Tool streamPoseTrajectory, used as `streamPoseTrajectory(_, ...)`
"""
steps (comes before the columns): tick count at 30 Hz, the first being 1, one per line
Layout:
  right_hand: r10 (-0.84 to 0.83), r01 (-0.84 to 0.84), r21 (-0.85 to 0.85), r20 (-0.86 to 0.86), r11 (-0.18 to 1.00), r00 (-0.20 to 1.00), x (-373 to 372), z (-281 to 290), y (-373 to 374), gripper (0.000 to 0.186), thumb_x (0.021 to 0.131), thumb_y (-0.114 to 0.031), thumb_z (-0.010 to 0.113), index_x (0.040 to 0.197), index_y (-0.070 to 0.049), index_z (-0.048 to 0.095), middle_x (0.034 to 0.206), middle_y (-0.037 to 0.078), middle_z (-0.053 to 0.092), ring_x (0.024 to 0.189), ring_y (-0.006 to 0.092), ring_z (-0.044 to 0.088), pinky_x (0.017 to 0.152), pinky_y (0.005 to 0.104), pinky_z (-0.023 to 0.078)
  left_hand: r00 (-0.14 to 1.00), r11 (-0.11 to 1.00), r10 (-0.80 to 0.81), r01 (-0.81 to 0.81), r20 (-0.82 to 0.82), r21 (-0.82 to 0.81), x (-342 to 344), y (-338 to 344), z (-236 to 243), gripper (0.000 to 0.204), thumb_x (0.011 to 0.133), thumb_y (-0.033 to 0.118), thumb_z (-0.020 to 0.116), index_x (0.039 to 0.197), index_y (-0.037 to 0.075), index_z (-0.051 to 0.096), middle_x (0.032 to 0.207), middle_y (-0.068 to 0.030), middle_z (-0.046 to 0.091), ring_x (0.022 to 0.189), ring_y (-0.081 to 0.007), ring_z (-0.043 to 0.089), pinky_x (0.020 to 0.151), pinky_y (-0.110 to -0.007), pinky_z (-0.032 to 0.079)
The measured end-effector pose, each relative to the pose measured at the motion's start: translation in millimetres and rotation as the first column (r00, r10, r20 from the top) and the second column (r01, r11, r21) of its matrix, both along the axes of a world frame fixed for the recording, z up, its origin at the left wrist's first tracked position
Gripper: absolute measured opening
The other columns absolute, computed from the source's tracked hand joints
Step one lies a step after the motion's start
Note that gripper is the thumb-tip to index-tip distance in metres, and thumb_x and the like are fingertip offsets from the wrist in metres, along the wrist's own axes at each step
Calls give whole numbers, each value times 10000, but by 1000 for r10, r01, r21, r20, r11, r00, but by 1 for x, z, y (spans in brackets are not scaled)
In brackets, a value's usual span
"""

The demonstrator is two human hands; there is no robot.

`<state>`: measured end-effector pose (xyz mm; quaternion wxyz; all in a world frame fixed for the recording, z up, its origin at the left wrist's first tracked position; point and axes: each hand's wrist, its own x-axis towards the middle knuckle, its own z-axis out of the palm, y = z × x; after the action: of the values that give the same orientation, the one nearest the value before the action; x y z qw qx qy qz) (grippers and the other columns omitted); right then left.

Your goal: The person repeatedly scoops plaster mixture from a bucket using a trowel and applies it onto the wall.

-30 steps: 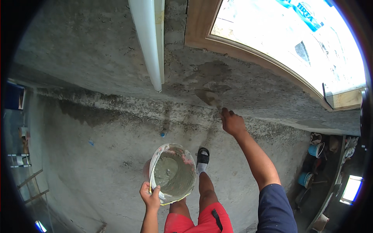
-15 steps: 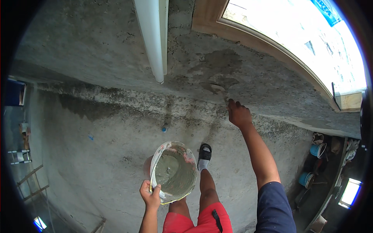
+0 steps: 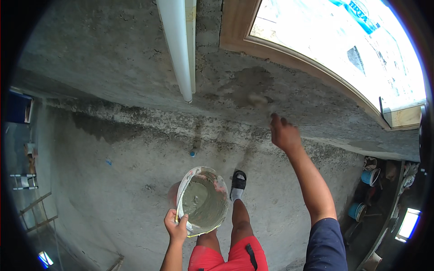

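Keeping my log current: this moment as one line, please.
Left hand: grips bucket at rim; right hand: holds blurred trowel near wall; bucket contents: grey mortar

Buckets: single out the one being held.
The whitish plastic bucket of wet grey mix, clasped at its rim by the left hand; the two blue buckets sit off to the right, untouched.

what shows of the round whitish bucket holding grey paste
The round, whitish, plastic-looking bucket has a smeared inner wall with pinkish patches and a thin yellow strip by its near rim. Wet-looking grey paste lies inside. Its mouth faces up toward the camera, in front of the person's legs; the bare left hand grips the rim's near left side.
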<state>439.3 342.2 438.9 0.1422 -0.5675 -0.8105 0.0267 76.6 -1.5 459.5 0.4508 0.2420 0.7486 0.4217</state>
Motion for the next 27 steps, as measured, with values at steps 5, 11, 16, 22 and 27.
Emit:
streamPoseTrajectory(5,-55,111,-227,240,967,969,29,-54,-30,413,940,-268,663,1304,-110,551,934,180,682,732,378,714,596,481,575,999,999,28,-28,16,31,2,5,-5,208,814,-36,695,861,63,519,788,21,558,699,-57,518,639,-246,411)
streamPoseTrajectory(11,-18,40,169,-127,985,992,24,13,-1,373,928,-261,686,1247,-104,575,887,168,685,737,392,711,594,492,570,1000,998,13,-13,-3,56,0,13,1,198,811,-31,705,863,47,531,791,4,581,704,-66,545,632,-253,429)
streamPoseTrajectory(16,-160,169,-112,82,979,984,59,-38,-49,366,949,-239,659,1265,-87,555,909,190,687,742,435,693,627,525,566,999,999,-37,38,-5,31,4,23,3,190,809,-29,714,845,46,543,787,12,581,694,-67,530,631,-256,424)
streamPoseTrajectory(22,-372,146,-506,-381,850,846,60,-28,-176,399,955,-212,704,1282,-81,517,882,166,678,646,298,661,618,464,557,985,985,-113,128,-133,117,-7,52,52,198,810,48,760,839,51,565,773,29,555,717,-73,505,638,-272,425)
streamPoseTrajectory(27,-703,-192,-925,-375,329,604,8,113,-213,364,941,-161,728,1251,-53,570,928,89,679,739,152,621,635,295,524,988,971,-153,144,36,190,-20,74,81,179,835,17,731,833,66,559,739,43,554,661,-29,483,605,-233,394)
